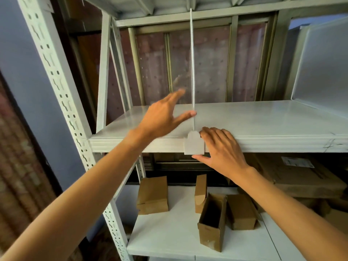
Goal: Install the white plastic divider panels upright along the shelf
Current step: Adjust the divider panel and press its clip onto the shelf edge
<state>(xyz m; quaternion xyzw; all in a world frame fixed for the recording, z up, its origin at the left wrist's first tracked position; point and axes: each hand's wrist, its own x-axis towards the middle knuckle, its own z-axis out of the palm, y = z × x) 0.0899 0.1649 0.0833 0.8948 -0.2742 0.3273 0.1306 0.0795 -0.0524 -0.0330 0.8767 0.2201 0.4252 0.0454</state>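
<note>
I judge the task to be at its beginning: only one divider panel (192, 72) stands on the shelf (263, 117). I see it from its thin edge, upright, reaching from the shelf up to the underside of the shelf above. Its front tab (194, 144) sits over the front edge of the shelf.

My left grip (162, 119) is wide open with the fingers spread and holds nothing. It is a little blurred, and its thumb seems to touch the panel's edge low down. My right grip (224, 149) lies flat and relaxed over the shelf's front edge just beside the tab, with its thumb (199, 157) under the tab, and it closes on nothing.

It looks to me that this panel is being seated or checked. The long part of the shelf to the right of it has no divider, so most of the work is left. A large white sheet (320, 63) stands at the far right, and I cannot tell if it is another panel. I see no spare panels.
</note>
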